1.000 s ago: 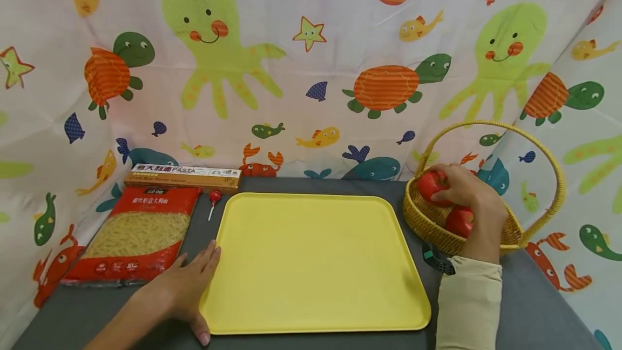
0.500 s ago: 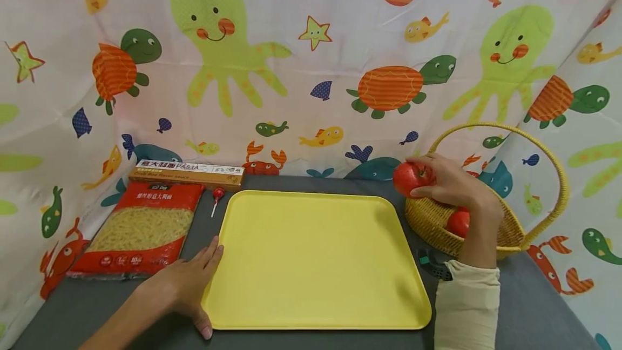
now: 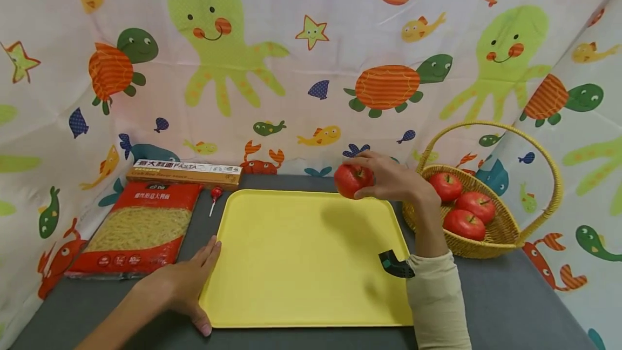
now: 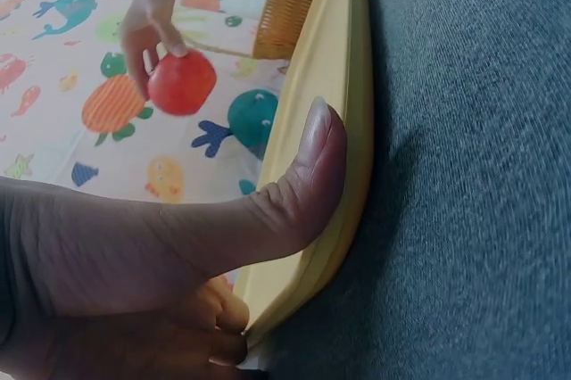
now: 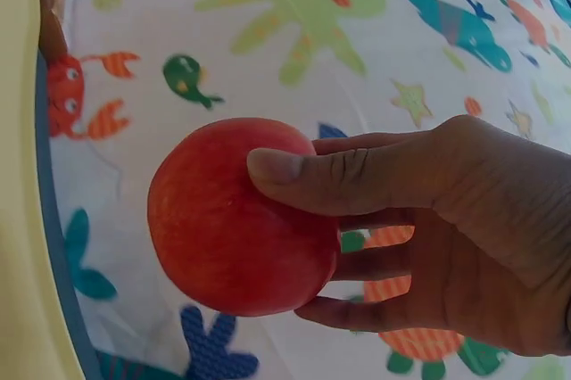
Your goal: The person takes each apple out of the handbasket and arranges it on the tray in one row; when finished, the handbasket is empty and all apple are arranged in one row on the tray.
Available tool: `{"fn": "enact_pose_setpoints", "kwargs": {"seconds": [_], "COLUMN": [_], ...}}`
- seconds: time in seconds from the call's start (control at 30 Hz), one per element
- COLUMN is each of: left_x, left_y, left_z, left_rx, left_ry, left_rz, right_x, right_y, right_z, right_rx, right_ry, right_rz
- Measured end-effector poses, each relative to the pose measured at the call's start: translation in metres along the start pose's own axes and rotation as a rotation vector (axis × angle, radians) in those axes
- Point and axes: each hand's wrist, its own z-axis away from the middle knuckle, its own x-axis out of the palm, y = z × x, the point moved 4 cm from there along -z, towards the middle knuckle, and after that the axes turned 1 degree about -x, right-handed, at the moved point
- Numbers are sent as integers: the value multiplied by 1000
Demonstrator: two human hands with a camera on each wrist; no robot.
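Observation:
My right hand grips a red apple between thumb and fingers, held up above the far right part of the yellow tray. In the right wrist view the apple fills the grasp, thumb on its near side. My left hand rests at the tray's left edge, fingers extended along the rim and thumb at the near corner. In the left wrist view the left thumb lies against the tray's side. Several red apples sit in the yellow wicker basket at the right.
Left of the tray lies a red bag of pasta. Behind it is a flat pasta box, with a red lollipop beside the tray's far left corner. The basket's tall handle arches up. A sea-animal curtain encloses the back.
My right hand has lifted the apple out of the basket and carried it left to above the tray. The apples left in the basket now show. The left hand stays at the tray's edge.

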Motion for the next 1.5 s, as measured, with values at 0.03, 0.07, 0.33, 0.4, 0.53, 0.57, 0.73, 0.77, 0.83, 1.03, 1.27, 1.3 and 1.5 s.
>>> {"fn": "enact_pose_setpoints", "kwargs": {"seconds": [0.03,0.07,0.33,0.4,0.53,0.57,0.73,0.77,0.83,1.03,1.27,1.3,1.5], "left_x": [0,0,3,2,-1,-1,-1,-1,1,2,13,13,3], "left_y": [-1,-1,-3,-3,-3,-3,-3,-3,-2,-3,-17,-18,-9], "left_z": [0,1,1,1,2,2,1,0,0,-1,-13,-14,-5], "left_rx": [1,4,-7,-8,0,0,1,3,10,44,47,36,64], "left_ry": [3,7,-6,-7,10,13,11,10,11,38,49,41,30], "left_rz": [5,10,34,19,-17,-20,-20,-19,-17,-11,-1,-9,-3], "right_x": [3,6,42,54,80,87,115,119,128,149,159,159,160], "right_y": [-5,-10,-50,-60,-79,-82,-94,-95,-97,-103,-104,-104,-104], "right_z": [-7,-15,-72,-85,-112,-119,-150,-155,-163,-183,-186,-186,-188], "right_rx": [-14,-26,-149,-171,-201,-206,-211,-203,-191,-161,-93,-92,-87], "right_ry": [-10,-21,-97,-129,-220,-243,-320,-332,-360,-367,-366,-367,-374], "right_rz": [-14,-32,-7,11,17,17,55,69,94,142,168,171,146]}}
